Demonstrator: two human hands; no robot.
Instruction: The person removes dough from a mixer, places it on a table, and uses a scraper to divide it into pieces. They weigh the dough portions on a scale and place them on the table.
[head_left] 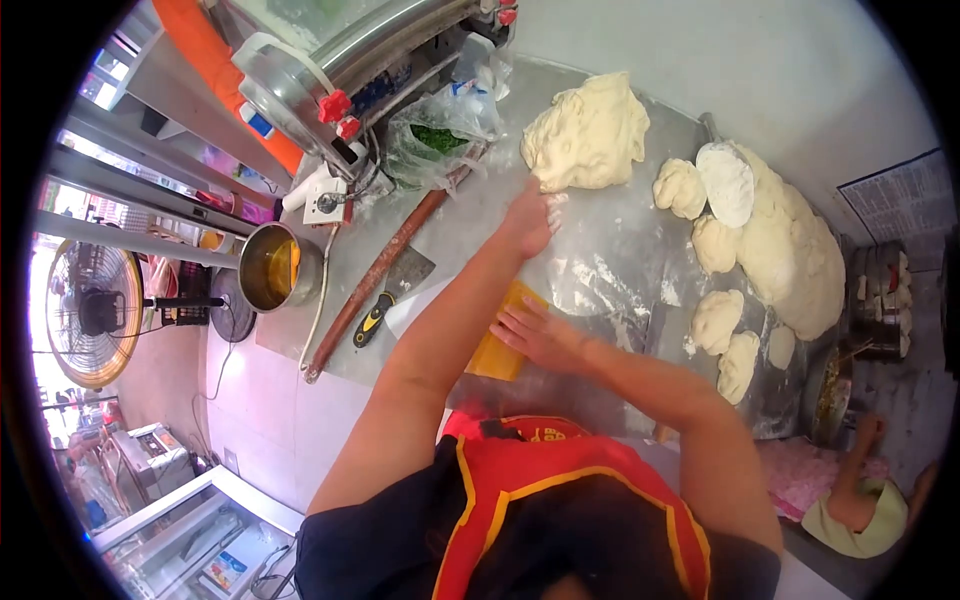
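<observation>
The head view looks down on a red apron [580, 465] with yellow edging, worn over a dark top. Just beyond it, a yellow sheet [495, 358] lies on the metal bench [665, 130]; the right hand [545, 340] rests over it, its grip spread wide with fingers apart. To the left, a cleaver [408, 270] with a black-and-yellow handle lies near a long reddish-brown rod [385, 262]. Off to the right, two dough lumps [717, 320] sit together, with another person's pale sleeve [855, 515] beside the bench.

Farther out, the left hand [530, 220] reaches the near edge of a large dough mass [585, 135], flour on its fingers; whether its grip is closed on the dough I cannot tell. That mass sits toward the bench's far side. To its right are two more lumps [679, 188] and a long dough slab [795, 260]; to its left, a clear bag [440, 140] of chopped greens.
</observation>
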